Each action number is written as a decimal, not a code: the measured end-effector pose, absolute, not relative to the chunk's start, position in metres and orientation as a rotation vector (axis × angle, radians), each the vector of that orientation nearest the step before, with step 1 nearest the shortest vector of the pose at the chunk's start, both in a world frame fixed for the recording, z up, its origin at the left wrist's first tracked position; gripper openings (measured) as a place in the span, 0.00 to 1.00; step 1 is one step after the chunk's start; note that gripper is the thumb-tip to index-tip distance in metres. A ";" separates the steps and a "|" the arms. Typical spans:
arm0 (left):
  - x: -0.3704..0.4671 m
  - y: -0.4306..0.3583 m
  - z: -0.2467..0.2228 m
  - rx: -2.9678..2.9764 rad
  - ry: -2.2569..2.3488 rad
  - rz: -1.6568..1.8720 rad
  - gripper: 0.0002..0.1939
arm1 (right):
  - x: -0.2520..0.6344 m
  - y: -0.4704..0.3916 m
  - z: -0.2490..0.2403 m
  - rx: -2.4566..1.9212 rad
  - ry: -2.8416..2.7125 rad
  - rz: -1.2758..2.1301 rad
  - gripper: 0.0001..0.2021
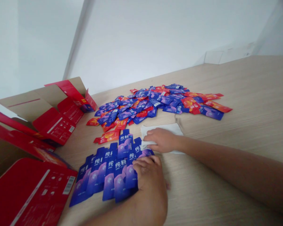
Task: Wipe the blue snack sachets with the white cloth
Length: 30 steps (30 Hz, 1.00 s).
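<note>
In the head view, two red cardboard cartons stand open along the left side of the frame. The nearer carton (41, 188), at lower left, has a printed panel with a white stripe and a barcode; its inside is too dark to show any contents. The farther carton (60, 125), above it, has raised flaps baring a plain tan inner face, and its contents cannot be made out either.

A loose pile of sachets (141, 103), glossy, flat and pouch-shaped, blue-purple mixed with orange-red, spreads over the centre on a pale wood-grain table (238, 131). Below it, at lower centre, blue sachets (120, 169) lie face up in an overlapping fan of rows, their narrow necks pointing up the frame. An orange-red sachet (109, 136) lies just above them. A white cloth (175, 128), matt and soft-edged, lies flat right of centre.

The left hand (147, 171), at lower centre, curls its fingers over the right end of the fan; whether it grips a sachet cannot be told. The right hand (162, 139) rests on the cloth with fingers bent and close together, and whether it pinches the fabric is unclear. The hands are apart but near each other.
</note>
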<state>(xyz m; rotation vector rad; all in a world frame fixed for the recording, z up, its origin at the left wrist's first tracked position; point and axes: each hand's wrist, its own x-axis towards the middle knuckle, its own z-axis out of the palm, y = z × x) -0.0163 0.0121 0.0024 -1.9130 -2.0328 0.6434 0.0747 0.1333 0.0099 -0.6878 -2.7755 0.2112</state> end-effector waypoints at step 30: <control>-0.015 0.010 0.000 -1.845 -2.008 0.613 0.45 | 0.076 0.132 0.014 -0.515 -2.817 0.305 0.10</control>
